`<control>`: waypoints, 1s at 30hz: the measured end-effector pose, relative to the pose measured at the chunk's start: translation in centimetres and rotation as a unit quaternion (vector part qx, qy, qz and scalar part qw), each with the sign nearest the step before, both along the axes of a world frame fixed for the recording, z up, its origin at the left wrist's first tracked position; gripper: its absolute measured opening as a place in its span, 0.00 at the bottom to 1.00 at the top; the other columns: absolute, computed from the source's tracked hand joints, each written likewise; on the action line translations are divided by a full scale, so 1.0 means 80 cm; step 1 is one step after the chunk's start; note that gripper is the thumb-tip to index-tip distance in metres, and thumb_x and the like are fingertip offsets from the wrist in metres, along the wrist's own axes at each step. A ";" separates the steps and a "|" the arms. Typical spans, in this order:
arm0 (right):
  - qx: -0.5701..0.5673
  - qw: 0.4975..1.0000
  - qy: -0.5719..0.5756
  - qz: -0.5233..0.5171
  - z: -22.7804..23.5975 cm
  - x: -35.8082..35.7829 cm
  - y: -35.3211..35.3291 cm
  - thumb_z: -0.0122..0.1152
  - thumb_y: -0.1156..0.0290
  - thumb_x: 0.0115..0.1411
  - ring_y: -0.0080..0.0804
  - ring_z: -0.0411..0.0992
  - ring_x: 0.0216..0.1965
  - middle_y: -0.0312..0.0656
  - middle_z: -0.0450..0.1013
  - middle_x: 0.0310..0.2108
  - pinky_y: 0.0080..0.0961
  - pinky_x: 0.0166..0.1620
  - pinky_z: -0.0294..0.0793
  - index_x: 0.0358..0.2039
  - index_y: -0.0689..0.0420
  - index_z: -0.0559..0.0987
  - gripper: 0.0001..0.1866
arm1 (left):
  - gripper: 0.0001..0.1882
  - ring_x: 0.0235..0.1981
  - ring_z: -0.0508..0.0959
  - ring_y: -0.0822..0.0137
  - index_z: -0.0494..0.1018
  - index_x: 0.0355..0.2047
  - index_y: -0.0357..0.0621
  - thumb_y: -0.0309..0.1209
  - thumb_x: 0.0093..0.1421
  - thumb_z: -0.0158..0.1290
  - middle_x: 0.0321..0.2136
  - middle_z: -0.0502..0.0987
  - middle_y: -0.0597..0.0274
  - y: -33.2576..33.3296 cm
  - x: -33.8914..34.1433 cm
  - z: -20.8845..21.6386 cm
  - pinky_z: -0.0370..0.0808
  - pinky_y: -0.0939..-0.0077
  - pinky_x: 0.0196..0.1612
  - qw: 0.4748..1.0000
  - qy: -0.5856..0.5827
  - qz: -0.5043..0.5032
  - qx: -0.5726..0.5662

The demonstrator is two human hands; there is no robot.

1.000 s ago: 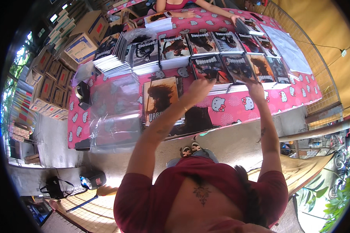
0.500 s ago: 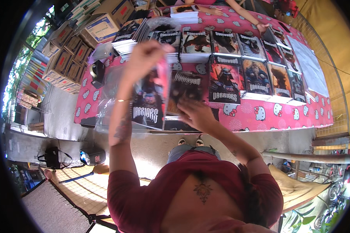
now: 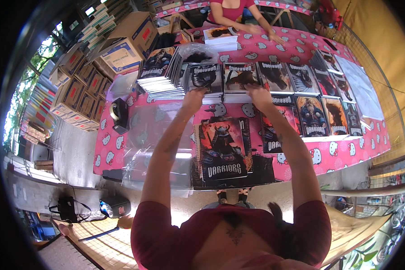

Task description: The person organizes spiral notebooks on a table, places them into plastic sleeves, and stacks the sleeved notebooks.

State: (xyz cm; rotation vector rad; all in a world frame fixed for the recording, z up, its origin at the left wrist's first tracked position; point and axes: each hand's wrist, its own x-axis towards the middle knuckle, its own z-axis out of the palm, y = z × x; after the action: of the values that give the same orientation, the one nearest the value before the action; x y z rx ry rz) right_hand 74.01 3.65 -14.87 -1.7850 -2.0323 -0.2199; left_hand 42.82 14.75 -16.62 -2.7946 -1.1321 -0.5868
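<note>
Both my arms reach forward over the table. My left hand (image 3: pixel 194 98) is at the near edge of a stack topped by a dark spiral notebook (image 3: pixel 204 77), its fingers curled onto that edge. At the neighbouring stack, my right hand (image 3: pixel 259 97) has its fingers closed on the near right corner of another notebook (image 3: pixel 239 74). Between my forearms, a red and black notebook with an armoured figure (image 3: pixel 221 146) lies on a small, slightly uneven pile. Under the pile is a dark flat sheet (image 3: pixel 263 173) at the table's front edge.
Clear plastic sleeves (image 3: pixel 157 148) lie to the left, beside a black tape dispenser (image 3: pixel 119 115). More notebook stacks (image 3: pixel 314 114) stand in rows at right. A tall stack (image 3: pixel 159 74) and cardboard boxes (image 3: pixel 126 47) are at back left. Across the pink table (image 3: pixel 297 51), another person (image 3: pixel 231 13) rests their hands.
The red and black notebook my left hand held upright now lies on the pile in front. Both hands have moved forward to the stacks behind. The view has shifted, showing more of the other person.
</note>
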 end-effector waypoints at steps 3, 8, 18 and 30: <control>0.023 0.993 0.109 -0.029 0.093 -0.017 -0.068 0.56 0.69 0.59 0.46 0.75 0.39 0.43 0.77 0.40 0.40 0.40 0.76 0.46 0.52 0.78 0.14 | 0.24 0.26 0.80 0.49 0.66 0.57 0.54 0.24 0.60 0.49 0.31 0.77 0.44 -0.039 -0.007 0.091 0.78 0.58 0.29 0.990 -0.114 0.000 -0.077; 0.093 0.985 0.095 0.109 0.153 -0.101 -0.259 0.59 0.72 0.56 0.40 0.76 0.38 0.41 0.77 0.36 0.38 0.37 0.75 0.37 0.54 0.80 0.08 | 0.15 0.25 0.81 0.66 0.69 0.49 0.41 0.30 0.63 0.51 0.25 0.78 0.53 -0.091 -0.105 0.306 0.76 0.74 0.22 0.819 -0.458 -0.069 -0.338; 0.057 0.979 0.139 -0.137 0.081 0.022 -0.223 0.63 0.59 0.55 0.49 0.71 0.44 0.47 0.73 0.42 0.46 0.45 0.68 0.46 0.55 0.77 0.20 | 0.18 0.16 0.75 0.75 0.75 0.35 0.37 0.42 0.59 0.58 0.15 0.74 0.64 -0.173 0.044 0.160 0.70 0.77 0.18 0.927 -0.044 -0.101 -0.358; 0.050 0.952 0.082 -0.290 0.018 0.296 -0.086 0.55 0.49 0.59 0.51 0.66 0.54 0.51 0.68 0.51 0.47 0.53 0.67 0.52 0.52 0.73 0.26 | 0.27 0.39 0.79 0.43 0.76 0.36 0.31 0.48 0.51 0.62 0.31 0.78 0.38 -0.069 0.387 0.054 0.76 0.57 0.45 0.962 -0.094 0.084 -0.244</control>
State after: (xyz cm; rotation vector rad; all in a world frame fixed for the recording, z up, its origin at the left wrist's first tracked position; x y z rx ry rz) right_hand 97.67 -3.25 -13.40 -2.2080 -1.3169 -0.3252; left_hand 73.77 9.27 -12.29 -3.0329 -1.7455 -0.6429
